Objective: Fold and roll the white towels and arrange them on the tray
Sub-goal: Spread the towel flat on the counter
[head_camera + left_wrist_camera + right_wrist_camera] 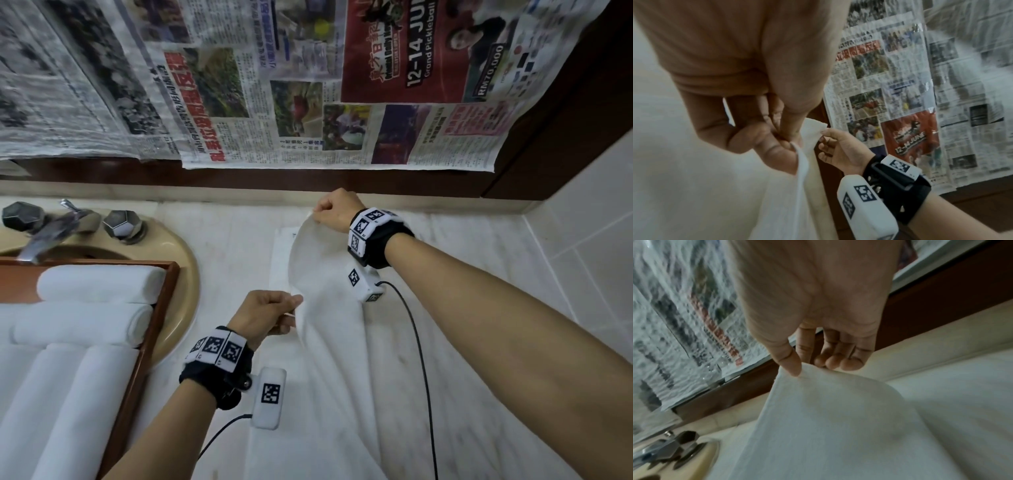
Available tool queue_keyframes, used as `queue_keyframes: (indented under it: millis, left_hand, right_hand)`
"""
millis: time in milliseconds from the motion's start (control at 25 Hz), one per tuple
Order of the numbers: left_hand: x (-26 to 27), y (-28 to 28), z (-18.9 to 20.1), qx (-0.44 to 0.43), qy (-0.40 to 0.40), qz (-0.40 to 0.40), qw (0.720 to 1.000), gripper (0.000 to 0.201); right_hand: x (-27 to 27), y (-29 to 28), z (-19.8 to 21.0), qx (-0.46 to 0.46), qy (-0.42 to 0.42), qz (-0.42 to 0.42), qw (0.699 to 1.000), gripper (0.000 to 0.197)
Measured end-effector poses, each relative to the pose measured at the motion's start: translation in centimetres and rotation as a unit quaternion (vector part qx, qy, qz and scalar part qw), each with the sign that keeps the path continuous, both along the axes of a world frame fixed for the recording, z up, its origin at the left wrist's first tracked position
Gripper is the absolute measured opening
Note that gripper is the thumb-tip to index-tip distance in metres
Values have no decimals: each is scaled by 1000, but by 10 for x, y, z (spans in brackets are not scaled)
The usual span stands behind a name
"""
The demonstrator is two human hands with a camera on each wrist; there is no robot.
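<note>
A white towel (329, 308) lies spread on the pale counter (479, 260), its left edge lifted off the surface. My left hand (270, 313) pinches the near corner of that edge between thumb and fingers, as the left wrist view shows at the towel (803, 170). My right hand (330, 212) pinches the far corner up near the wall; in the right wrist view the thumb (791, 363) presses the towel (828, 418) against the fingers. Several rolled white towels (99, 284) lie in the wooden tray (150, 329) at the left.
The tray rests over a beige sink (185, 270) with a chrome tap (44, 233) and two faceted knobs. Newspaper sheets (274, 85) hang on the wall behind the counter above a dark wood strip. White tiles (589, 233) rise at the right.
</note>
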State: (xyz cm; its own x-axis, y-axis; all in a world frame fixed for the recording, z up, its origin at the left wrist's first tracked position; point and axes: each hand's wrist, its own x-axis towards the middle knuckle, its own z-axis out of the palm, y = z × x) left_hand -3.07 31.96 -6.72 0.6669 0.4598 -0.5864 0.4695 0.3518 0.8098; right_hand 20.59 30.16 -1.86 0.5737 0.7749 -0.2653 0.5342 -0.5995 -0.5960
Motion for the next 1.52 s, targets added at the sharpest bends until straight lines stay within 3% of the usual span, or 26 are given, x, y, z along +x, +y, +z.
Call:
queue_keyframes:
  millis: [160, 320, 400, 520, 720, 1200, 1520]
  left_hand:
    - [-16, 12, -36, 37, 44, 54, 997, 23]
    - [-16, 8, -54, 237, 130, 11, 963, 31]
    - [-14, 7, -56, 289, 152, -1, 945, 28]
    - [-10, 8, -60, 287, 184, 12, 940, 25]
    - [-9, 12, -61, 262, 168, 44, 949, 24]
    - [-11, 11, -67, 261, 167, 76, 948, 32]
    - [-6, 19, -64, 243, 201, 87, 945, 30]
  right_hand:
    - [-20, 26, -34, -26, -60, 23, 998, 17]
    - [-26, 37, -67, -106, -129, 88, 982, 29]
    - [-25, 39, -74, -143, -166, 126, 967, 42]
    - [-19, 42, -80, -149, -226, 156, 950, 46]
    - [-9, 52, -89, -160, -248, 158, 942, 31]
    - [-14, 57, -86, -172, -290, 171, 926, 23]
    - [-29, 46, -87, -168, -314, 159, 921, 31]
